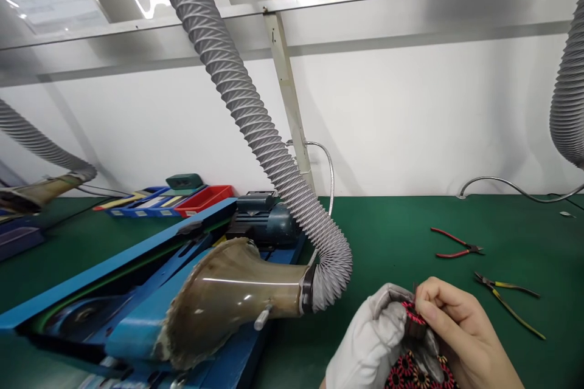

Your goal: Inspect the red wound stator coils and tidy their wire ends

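Observation:
My left hand [371, 337], in a white glove, is closed around a small motor stator [414, 315] with a red slotted ring on its end and a dark body. Bare and beside it, my right hand [451, 322] pinches thumb and forefinger together at the stator's upper edge. A thin dark sliver stands up by those fingertips; what exactly they grip is too small to tell. Below both hands lie several similar stators [404, 371] with red or yellowish slotted rings, partly covered by the hands and cut off by the lower picture edge.
Red-handled cutters [456, 250] and yellow-handled pliers [506, 295] lie on the green bench [383, 243] to the right. At left stands a blue belt machine [137, 322] with a brown suction hood [241, 285] and grey hose [255, 115]. Blue and red bins [205, 197] sit behind it.

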{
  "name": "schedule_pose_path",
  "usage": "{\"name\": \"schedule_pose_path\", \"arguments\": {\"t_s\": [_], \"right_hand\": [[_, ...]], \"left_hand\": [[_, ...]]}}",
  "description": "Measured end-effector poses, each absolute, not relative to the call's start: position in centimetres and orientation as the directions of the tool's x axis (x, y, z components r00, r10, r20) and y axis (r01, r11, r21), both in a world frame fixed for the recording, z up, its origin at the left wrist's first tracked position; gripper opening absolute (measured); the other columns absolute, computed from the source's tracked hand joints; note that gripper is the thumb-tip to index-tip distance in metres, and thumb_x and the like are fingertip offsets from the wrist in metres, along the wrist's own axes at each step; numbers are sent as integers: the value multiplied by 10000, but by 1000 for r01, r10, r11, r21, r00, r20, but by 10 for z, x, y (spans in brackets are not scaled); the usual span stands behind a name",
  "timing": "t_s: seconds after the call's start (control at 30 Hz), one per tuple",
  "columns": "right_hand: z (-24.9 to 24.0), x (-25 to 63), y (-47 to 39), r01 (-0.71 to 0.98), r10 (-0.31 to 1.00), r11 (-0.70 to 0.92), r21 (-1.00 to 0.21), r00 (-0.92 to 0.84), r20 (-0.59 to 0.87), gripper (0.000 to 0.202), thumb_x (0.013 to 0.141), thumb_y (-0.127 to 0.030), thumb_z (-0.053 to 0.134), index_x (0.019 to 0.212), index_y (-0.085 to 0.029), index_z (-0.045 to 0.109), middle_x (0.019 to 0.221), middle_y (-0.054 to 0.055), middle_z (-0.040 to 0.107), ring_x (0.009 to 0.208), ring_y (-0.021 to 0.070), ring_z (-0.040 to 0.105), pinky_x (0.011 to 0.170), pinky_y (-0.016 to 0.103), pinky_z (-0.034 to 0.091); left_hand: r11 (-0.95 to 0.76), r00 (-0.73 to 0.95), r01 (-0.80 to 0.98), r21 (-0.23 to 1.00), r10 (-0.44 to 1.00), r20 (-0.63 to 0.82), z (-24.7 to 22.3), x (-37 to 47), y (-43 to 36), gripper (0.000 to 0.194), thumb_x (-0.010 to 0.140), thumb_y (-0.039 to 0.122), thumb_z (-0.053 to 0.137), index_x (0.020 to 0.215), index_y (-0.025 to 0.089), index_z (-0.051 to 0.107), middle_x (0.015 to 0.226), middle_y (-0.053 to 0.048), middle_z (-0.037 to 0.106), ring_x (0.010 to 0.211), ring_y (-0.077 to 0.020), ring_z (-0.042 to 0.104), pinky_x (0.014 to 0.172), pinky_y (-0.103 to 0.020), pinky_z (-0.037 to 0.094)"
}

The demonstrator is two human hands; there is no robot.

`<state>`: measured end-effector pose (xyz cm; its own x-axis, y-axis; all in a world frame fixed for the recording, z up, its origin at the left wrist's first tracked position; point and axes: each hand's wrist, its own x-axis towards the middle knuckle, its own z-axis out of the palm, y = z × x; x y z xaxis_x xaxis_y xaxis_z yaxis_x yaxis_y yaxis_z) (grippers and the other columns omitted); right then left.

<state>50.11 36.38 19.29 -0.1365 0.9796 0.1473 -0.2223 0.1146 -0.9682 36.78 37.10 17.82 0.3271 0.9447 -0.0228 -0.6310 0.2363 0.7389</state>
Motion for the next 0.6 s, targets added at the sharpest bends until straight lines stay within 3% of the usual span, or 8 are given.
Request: {"name": "schedule_pose_path", "arguments": {"t_s": [0.43,0.6], "right_hand": [[198,497,361,-227,987,123,-966,-72,143,407,826,-528,696,629,-194,574,633,-20,398,618,158,307,569,293,234],[198,497,362,-333,998,-18,-943,-69,5,396,820,-536,707,684,-198,552,605,-68,293,540,110,159,487,253,130]], "left_hand": [[182,302,-566,804,953,-3,180,367,372,493,578,576,850,753,150,676,737,-12,562,709,-140,517,706,-256,424],[171,345,-555,814,938,38,177,365,373,422,665,511,828,795,143,667,782,-27,564,760,-145,512,742,-258,420]]}}
